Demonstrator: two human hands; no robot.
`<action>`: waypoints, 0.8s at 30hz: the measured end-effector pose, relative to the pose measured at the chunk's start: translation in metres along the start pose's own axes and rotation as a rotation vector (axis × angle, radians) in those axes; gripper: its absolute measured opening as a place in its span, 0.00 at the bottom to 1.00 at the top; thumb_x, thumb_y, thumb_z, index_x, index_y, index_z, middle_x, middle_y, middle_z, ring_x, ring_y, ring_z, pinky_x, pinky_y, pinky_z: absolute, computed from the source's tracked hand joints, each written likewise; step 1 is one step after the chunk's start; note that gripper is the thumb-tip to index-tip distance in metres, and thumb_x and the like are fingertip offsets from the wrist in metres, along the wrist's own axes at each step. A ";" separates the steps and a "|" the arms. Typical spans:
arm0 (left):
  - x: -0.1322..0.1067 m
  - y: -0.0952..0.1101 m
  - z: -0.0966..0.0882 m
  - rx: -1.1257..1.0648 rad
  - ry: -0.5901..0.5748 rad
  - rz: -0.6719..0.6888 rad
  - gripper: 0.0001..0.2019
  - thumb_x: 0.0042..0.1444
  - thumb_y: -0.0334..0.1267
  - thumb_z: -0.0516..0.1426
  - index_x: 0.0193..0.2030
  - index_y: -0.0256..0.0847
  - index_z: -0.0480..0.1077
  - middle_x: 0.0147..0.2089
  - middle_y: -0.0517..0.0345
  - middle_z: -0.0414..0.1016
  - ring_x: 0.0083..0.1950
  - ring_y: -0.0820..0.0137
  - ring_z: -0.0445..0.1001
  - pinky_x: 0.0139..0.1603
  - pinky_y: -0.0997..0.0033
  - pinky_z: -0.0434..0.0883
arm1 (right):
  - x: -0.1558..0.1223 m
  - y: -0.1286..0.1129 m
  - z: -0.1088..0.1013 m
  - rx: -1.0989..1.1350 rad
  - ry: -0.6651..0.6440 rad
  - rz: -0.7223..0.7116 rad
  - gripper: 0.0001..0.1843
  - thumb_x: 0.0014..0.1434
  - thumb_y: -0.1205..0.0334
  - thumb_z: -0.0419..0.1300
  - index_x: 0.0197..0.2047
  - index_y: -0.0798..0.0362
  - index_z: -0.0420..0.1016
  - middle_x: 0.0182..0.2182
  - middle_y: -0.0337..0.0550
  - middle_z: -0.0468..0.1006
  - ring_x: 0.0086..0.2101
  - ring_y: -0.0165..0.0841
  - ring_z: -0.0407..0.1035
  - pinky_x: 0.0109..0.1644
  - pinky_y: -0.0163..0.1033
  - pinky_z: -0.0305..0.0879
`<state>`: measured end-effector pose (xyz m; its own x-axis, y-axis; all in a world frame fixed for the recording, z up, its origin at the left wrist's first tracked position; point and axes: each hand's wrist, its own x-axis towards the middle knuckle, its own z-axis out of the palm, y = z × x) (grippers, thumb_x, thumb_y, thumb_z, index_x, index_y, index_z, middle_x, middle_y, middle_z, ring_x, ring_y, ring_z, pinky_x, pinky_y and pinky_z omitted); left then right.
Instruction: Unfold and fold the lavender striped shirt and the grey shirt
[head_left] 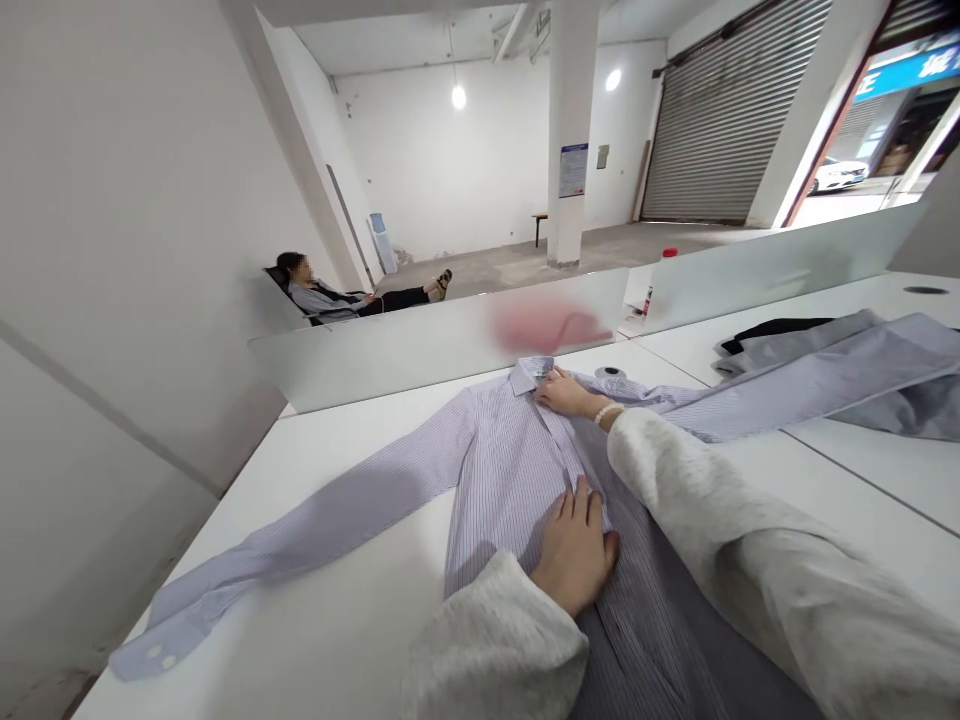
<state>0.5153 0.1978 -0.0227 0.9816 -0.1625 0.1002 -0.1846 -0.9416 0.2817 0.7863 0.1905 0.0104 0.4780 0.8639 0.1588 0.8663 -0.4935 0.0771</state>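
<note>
Shirt (499, 470) on the desk (360, 620) looks soft and light, best held by its collar (523, 378). Left hand (574, 555) lies flat; right hand (564, 392) bends its fingers there, but I cannot tell if they grip.

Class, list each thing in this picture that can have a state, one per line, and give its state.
Shirt: laid out on the table; buttoning unclear
Left hand: open, resting on the shirt
Right hand: fingers bent at the collar; grip unclear
Grey clothes: loosely heaped
Lamps: lit
Shutter: lowered
Chair: occupied
</note>
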 end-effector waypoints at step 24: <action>-0.026 0.034 -0.002 -0.065 -0.124 0.262 0.33 0.64 0.51 0.41 0.69 0.30 0.43 0.71 0.40 0.44 0.71 0.51 0.39 0.68 0.44 0.46 | 0.007 -0.008 0.038 0.072 0.158 0.346 0.17 0.66 0.68 0.42 0.49 0.59 0.69 0.47 0.56 0.71 0.47 0.39 0.66 0.52 0.42 0.58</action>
<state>0.4840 0.1710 -0.0136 0.8980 -0.4358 0.0610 -0.4309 -0.8428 0.3224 0.7887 0.2043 -0.0269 0.7207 0.6183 0.3135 0.6681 -0.7402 -0.0759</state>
